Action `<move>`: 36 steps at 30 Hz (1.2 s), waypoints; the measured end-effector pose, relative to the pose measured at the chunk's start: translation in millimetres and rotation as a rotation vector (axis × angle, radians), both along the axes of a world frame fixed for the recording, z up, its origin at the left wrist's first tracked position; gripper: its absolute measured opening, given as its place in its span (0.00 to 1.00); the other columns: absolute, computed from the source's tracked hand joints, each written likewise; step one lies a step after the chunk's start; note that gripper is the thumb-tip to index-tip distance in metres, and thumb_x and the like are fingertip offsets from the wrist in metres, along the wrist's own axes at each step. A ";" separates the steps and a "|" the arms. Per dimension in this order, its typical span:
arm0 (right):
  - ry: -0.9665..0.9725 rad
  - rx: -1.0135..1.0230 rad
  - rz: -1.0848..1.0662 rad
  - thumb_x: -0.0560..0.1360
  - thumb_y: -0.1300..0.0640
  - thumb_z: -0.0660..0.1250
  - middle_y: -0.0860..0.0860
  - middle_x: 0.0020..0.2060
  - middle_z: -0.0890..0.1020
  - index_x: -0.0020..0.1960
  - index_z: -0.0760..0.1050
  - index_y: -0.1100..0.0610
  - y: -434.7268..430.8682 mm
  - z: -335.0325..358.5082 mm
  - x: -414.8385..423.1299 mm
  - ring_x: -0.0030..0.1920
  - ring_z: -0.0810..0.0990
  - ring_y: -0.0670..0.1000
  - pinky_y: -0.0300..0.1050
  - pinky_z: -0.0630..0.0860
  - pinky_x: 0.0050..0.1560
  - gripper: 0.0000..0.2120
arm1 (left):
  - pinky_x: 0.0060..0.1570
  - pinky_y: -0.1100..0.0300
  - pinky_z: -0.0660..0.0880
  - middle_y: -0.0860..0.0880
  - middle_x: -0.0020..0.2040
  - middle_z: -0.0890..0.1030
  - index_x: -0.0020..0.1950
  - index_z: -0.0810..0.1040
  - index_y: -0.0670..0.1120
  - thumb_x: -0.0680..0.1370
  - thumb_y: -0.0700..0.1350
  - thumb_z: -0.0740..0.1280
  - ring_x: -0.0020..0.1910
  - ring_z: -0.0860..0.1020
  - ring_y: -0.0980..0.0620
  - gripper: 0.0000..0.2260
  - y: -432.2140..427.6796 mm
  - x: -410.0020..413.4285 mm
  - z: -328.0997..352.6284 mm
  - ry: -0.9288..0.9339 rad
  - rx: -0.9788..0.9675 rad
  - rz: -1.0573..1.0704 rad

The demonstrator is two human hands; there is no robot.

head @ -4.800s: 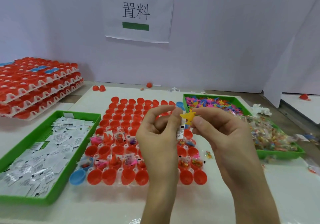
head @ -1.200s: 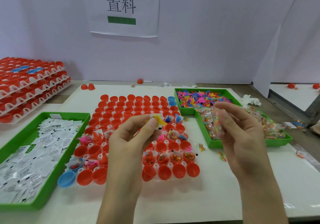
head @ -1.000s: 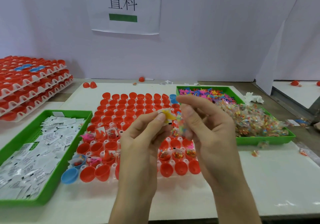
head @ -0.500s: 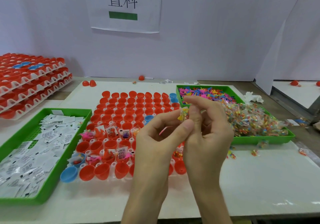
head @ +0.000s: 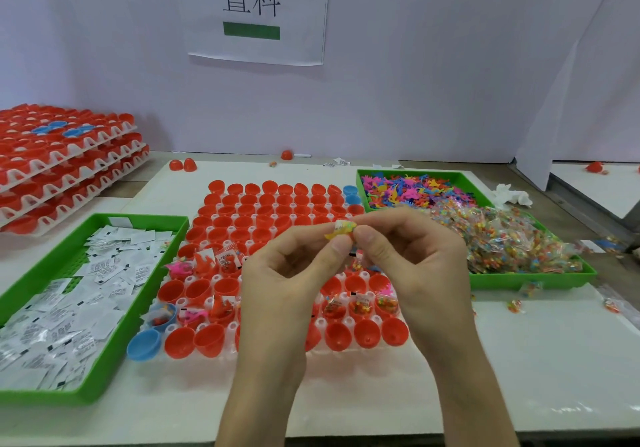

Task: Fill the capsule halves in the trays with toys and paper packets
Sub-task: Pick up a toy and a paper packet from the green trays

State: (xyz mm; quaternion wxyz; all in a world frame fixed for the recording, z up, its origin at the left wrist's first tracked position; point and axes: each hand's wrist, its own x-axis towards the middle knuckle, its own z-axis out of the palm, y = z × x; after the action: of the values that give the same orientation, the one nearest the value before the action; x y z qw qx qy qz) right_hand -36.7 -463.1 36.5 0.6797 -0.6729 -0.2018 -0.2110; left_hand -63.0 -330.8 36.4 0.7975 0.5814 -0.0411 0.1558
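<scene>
Yellow and small, the toy (head: 341,231) is sitting pinched between the left hand (head: 287,273) and right hand (head: 415,263), seemingly with a packet, above the middle of the capsule tray (head: 233,326). The hands are probably bundling one filling. Next it is calling for lowering into an empty red half.

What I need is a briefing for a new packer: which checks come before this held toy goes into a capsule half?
1. Grip: left hand and right hand both pinch the yellow toy - ok.
2. Paper packet with the toy: a white scrap shows beside it, mostly hidden in the pinch - cannot tell.
3. Empty halves available: front-row red halves hold nothing - ok.
4. Clear view of the target half: the hands cover the middle of the capsule tray - not ok.
5. Supplies: paper packets and loose toys plentiful - ok.
</scene>
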 end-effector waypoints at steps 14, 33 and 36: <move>0.015 0.021 0.050 0.76 0.58 0.70 0.49 0.42 0.86 0.48 0.83 0.53 7.7 3.5 -4.6 0.46 0.86 0.48 0.37 0.80 0.46 0.03 | 0.44 0.63 0.80 0.47 0.41 0.86 0.44 0.87 0.50 0.65 0.50 0.75 0.42 0.85 0.50 0.09 4.8 1.0 -0.4 -0.037 -0.040 0.054; 0.051 -0.322 0.341 0.71 0.58 0.76 0.50 0.41 0.87 0.50 0.83 0.56 -6.1 29.6 0.3 0.42 0.87 0.51 0.41 0.82 0.43 0.09 | 0.37 0.67 0.79 0.51 0.35 0.85 0.40 0.86 0.50 0.67 0.48 0.76 0.34 0.84 0.53 0.05 32.2 -3.2 -2.2 -0.167 0.216 0.055; -0.075 -0.485 0.262 0.71 0.54 0.76 0.45 0.41 0.87 0.46 0.85 0.48 -10.7 43.5 14.0 0.43 0.86 0.46 0.36 0.80 0.45 0.04 | 0.38 0.67 0.79 0.51 0.35 0.85 0.42 0.87 0.54 0.68 0.49 0.75 0.35 0.84 0.54 0.04 35.1 -4.6 -2.0 -0.152 0.190 0.034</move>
State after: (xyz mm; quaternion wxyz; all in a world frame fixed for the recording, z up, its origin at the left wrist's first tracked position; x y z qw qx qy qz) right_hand -22.6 -473.8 80.0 0.5124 -0.7758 -0.3567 -0.0914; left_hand -67.6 -295.7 34.5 0.7305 0.6416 -0.1063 0.2085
